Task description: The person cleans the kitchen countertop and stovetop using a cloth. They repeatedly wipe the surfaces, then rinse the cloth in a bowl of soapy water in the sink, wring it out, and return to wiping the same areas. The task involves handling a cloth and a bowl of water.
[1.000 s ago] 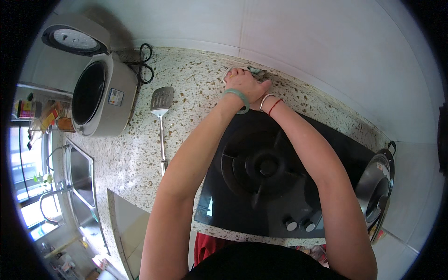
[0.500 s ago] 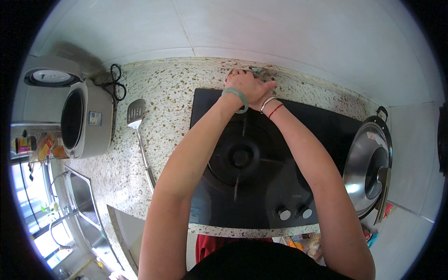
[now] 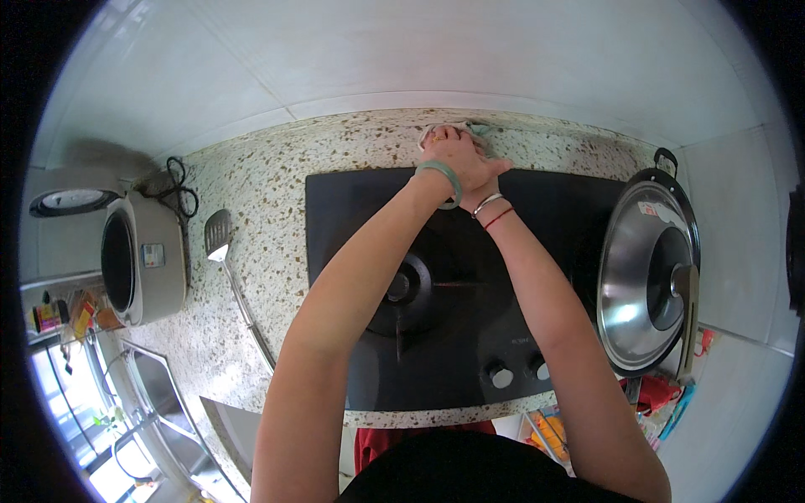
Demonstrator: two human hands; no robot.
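Both my hands press together on a pale, greenish cloth on the strip of speckled counter behind the black gas hob. My left hand, below whose palm a green bangle circles the wrist, lies on top with its fingers bent down over the cloth. Under it is my right hand, mostly covered; a silver bracelet and a red string show at its wrist. Edges of the cloth stick out on either side of the fingers.
A slotted metal spatula lies on the counter left of the hob, beside a rice cooker with its lid up. A wok with a steel lid stands at the right. White tiled wall rises behind; a sink is far left.
My hands and the cloth have slid slightly right along the back counter, still stacked. The view has shifted, so the hob, spatula and rice cooker appear farther left.
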